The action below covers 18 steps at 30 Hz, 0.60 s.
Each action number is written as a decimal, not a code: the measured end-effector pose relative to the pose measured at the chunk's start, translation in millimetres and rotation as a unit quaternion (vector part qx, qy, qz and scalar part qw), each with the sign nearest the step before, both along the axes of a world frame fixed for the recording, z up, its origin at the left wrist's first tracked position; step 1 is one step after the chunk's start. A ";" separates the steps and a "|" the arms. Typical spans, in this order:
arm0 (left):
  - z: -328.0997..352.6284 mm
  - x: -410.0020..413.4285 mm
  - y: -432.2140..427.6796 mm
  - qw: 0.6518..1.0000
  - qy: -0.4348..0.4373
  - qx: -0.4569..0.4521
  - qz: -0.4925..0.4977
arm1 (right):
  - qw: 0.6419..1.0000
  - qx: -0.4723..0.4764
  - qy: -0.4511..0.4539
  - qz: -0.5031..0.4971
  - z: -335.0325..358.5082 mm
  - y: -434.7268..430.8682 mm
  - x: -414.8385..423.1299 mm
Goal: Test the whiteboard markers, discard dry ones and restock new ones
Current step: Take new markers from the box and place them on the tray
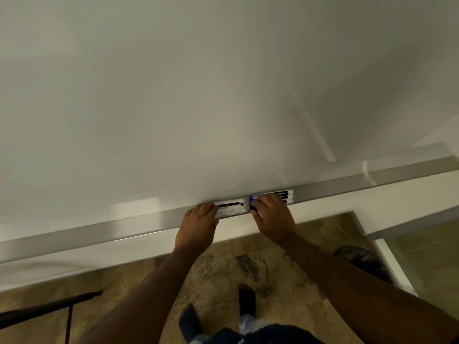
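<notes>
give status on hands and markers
Hands: left hand on left markers, right hand on right markers, grips unclear. All markers lie in the tray. Nothing blocking.

I stand in what looks like an office meeting room or classroom: a wide whiteboard [198,95] fills the wall, a long metal tray [99,232] under it holds markers [231,207], and a glass partition [422,256] meets the mottled floor [236,264] on my right.
</notes>
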<state>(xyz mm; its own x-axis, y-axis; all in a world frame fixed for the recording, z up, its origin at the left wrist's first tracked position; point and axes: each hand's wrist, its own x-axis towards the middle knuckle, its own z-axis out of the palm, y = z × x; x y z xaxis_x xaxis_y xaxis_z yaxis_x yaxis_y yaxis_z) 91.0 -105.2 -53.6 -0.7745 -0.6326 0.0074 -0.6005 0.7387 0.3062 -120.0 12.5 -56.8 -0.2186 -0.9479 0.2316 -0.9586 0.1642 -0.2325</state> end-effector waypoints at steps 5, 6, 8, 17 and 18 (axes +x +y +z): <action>6.2 39.1 -4.1 0.999 -0.025 0.007 0.022 | 0.999 0.034 -0.020 0.022 7.2 -8.4 35.2; 7.3 48.4 -5.5 0.999 -0.034 0.008 0.027 | 0.999 0.045 -0.018 0.023 8.5 -11.2 42.6; 8.5 69.4 -9.6 0.998 -0.049 0.014 0.036 | 0.997 0.071 -0.017 0.031 10.8 -17.4 60.9; 2.4 189.7 -13.7 0.988 -0.093 0.015 0.123 | 0.974 0.178 -0.079 0.115 21.4 -44.0 172.2; 0.6 205.3 -12.0 0.985 -0.107 0.014 0.133 | 0.970 0.196 -0.076 0.124 20.1 -47.5 185.8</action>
<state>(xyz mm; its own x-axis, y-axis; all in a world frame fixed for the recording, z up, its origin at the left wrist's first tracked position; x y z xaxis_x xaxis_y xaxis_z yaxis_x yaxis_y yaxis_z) 296.3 -117.2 -53.0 -0.5631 -0.8111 -0.1586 -0.8247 0.5393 0.1702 65.8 -35.1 -36.7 0.0250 -0.9845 -0.1735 -0.9396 0.0361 -0.3404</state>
